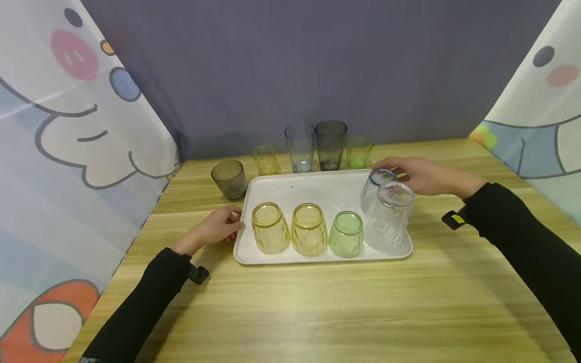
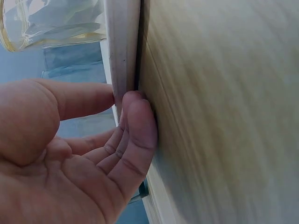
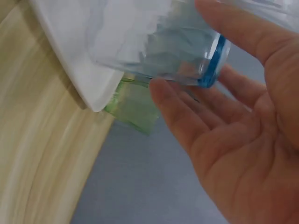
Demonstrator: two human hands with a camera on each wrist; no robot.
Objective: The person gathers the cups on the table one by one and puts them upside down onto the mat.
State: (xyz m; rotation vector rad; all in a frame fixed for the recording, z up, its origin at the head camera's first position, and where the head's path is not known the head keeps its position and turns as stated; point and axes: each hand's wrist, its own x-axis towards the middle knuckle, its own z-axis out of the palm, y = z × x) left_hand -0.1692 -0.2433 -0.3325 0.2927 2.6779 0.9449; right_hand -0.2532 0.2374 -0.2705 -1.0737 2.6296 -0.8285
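The left hand point(image 1: 218, 225) pinches the left rim of the white tray point(image 1: 313, 189), which lies on the wooden worktop point(image 1: 317, 307). The right hand point(image 1: 419, 174) has its grip round the upturned blue glass point(image 1: 371, 191), thumb and fingers on opposite sides, at the tray's right end, behind a clear glass point(image 1: 388, 219) (whether its mouth touches the tray, I cannot tell). Two yellow glasses point(image 1: 271, 229) and a green glass point(image 1: 346, 237) stand upturned along the near side.

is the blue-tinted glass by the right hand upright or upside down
Upside down: the blue-tinted glass has its thick base on top, mouth toward the tray.
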